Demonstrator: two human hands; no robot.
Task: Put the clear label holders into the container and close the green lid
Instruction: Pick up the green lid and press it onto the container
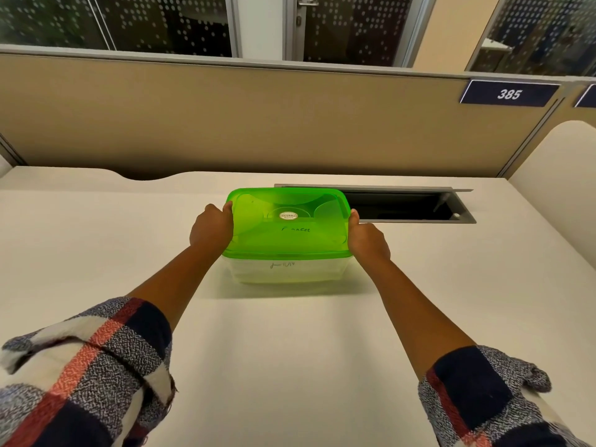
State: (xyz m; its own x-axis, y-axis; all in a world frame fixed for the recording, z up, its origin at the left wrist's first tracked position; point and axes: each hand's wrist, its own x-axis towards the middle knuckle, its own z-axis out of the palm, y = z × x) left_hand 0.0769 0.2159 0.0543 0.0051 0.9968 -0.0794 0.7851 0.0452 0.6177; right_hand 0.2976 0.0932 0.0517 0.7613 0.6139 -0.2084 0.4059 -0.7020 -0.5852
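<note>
A clear rectangular container (287, 271) stands on the white desk (290, 350), with a translucent green lid (287, 227) sitting on top of it. My left hand (211, 229) grips the lid's left edge, thumb on top. My right hand (367, 238) grips the right edge the same way. A round sticker and some handwriting mark the lid, and more handwriting shows on the container's front wall. The label holders are not visible; the green lid and cloudy walls hide the inside.
An open cable trough (416, 206) with a raised grey flap lies in the desk just behind and right of the container. A beige partition (258, 117) with a "385" plate (509, 93) backs the desk. A white side panel (561, 175) stands at the right.
</note>
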